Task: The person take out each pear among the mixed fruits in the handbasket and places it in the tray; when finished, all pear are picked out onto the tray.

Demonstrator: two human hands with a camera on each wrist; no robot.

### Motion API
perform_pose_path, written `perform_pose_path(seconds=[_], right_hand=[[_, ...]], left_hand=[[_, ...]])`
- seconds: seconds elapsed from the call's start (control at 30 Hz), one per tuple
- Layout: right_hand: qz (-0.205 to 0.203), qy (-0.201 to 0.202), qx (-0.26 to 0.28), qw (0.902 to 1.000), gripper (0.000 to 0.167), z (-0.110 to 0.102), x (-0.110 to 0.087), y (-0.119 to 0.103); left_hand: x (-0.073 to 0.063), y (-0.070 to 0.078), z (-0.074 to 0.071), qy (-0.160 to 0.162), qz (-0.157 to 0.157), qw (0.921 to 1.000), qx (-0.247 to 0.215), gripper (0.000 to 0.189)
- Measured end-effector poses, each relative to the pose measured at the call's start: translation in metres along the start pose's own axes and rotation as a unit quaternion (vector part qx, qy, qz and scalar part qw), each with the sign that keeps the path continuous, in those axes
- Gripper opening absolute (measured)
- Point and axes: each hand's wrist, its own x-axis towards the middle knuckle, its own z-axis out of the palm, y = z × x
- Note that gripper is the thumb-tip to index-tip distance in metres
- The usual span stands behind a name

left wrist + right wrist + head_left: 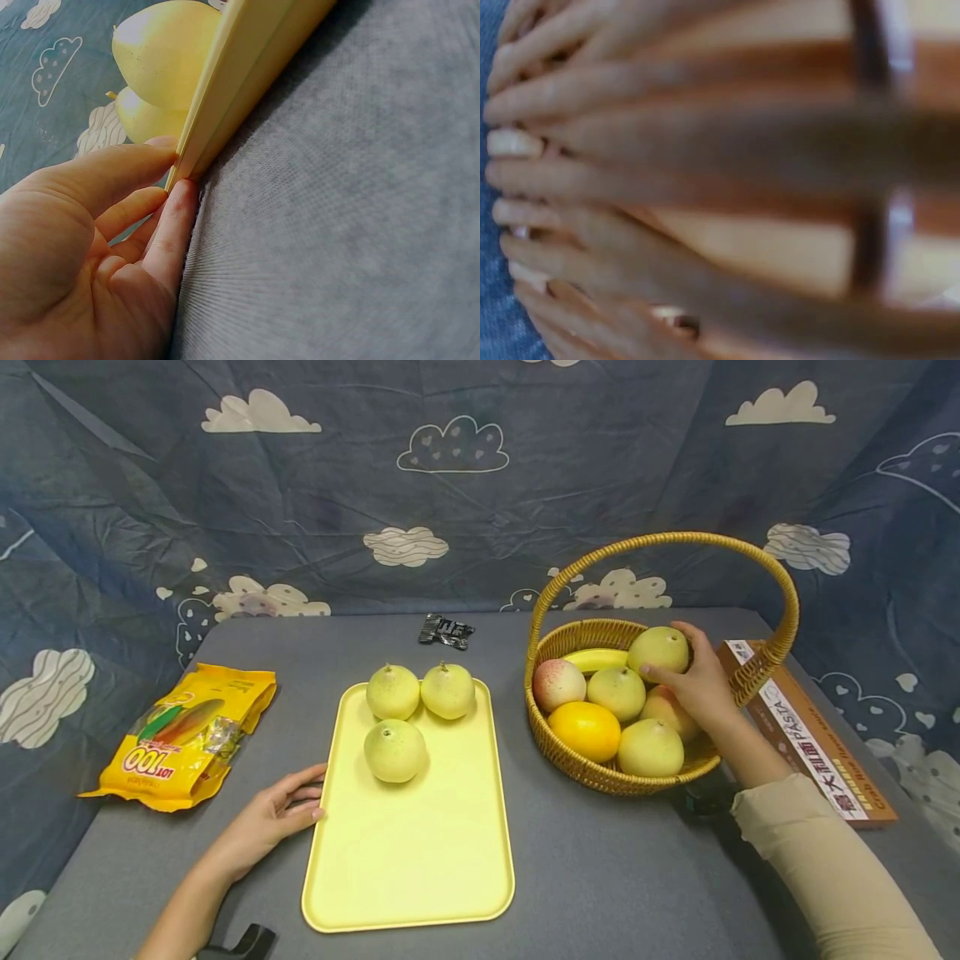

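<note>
My right hand (699, 681) holds a pale green round fruit (658, 649) at the back right of the wicker basket (570, 768), thumb in front and fingers behind. Around it in the basket lie more pale green fruits (651, 748), a yellow-orange fruit (585, 732), a reddish peach (558, 685) and a banana (596, 661). In the right wrist view, blurred wicker (705, 150) fills the picture and hides the hand. With thumb and fingers, my left hand (90, 240) pinches the left edge of the yellow tray (412, 860). Three pale green fruits (393, 751) sit towards the tray's far end.
A yellow snack bag (187, 735) lies at the left of the grey table. Behind the tray is a small black wrapped packet (446, 632). A pasta box (813, 735) lies right of the basket, whose tall handle (667, 538) arches above the fruit.
</note>
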Motion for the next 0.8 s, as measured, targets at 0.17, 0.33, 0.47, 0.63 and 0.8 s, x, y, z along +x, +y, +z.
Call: perform_pose_path(seconds=[0.17,0.33,0.47,0.63,0.8], right_hand=[[-0.018,0.069,-0.010,0.9974,0.082,0.002,-0.005,-0.004],[-0.022,0.119,0.033,0.9921,0.076,0.006,-0.017,-0.013],[-0.046,0.139,0.062,0.9873,0.069,0.009,-0.032,-0.025],[-0.109,0.138,0.089,0.9805,0.065,0.018,-0.058,-0.052],[-0.174,0.089,0.150,0.9691,0.070,0.034,-0.074,-0.074]], left_hand=[[0.000,0.000,0.000,0.000,-0.002,1.0000,0.001,0.064],[0.001,0.001,0.001,0.001,-0.003,1.0000,0.001,0.064],[0.002,0.002,0.001,0.001,0.001,1.0000,0.002,0.063],[0.001,0.003,0.002,0.000,0.003,1.0000,0.001,0.063],[0.001,0.002,0.001,0.003,0.006,1.0000,0.003,0.063]])
